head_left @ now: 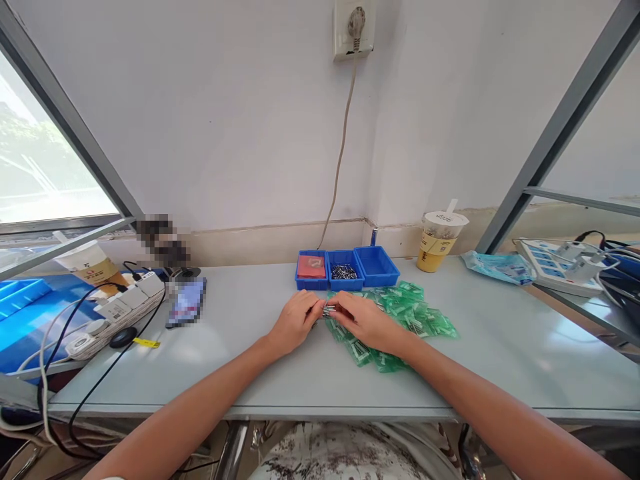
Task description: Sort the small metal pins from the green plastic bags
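My left hand (296, 321) and my right hand (369, 321) meet above the table, fingers closed. Between their fingertips is a small bunch of slim silvery screws (329, 311); their exact kind is too small to make out. Small green plastic bags (423, 313) lie in a spread heap under and around my right hand, with thin metal pieces inside many of them. Just beyond my hands stand three blue bins in a row. The left bin (311, 284) holds a red packet (311, 267), the middle bin (346, 285) holds small loose metal parts (343, 271), and the right bin (378, 268) looks empty.
A drink cup (436, 243) stands at the back right, beside a blue-white packet (500, 267). On the left are a blurred phone (187, 301), a power strip (117, 313) with cables, and another cup (93, 265). A second power strip (560, 267) sits far right.
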`<state>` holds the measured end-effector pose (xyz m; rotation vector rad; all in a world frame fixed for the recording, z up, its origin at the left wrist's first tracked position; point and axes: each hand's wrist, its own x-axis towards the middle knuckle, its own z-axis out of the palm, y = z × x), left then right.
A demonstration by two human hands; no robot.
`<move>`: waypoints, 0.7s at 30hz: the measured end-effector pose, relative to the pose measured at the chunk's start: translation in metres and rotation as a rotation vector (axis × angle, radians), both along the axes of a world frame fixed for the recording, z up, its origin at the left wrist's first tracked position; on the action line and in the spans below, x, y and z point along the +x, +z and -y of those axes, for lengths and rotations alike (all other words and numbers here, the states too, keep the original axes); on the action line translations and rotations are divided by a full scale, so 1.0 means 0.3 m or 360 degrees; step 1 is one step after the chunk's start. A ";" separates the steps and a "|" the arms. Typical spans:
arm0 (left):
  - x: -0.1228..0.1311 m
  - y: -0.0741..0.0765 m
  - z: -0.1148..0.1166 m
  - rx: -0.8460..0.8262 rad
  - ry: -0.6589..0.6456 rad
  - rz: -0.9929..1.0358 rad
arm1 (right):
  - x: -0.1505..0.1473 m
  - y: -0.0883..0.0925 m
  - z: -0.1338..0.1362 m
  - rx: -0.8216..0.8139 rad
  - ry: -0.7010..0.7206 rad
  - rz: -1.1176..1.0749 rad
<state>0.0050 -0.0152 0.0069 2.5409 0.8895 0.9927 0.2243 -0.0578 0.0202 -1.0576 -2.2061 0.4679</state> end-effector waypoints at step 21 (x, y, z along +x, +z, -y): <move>-0.004 0.008 0.014 0.0197 -0.0098 -0.0047 | -0.020 -0.009 -0.010 -0.1045 0.0155 -0.0737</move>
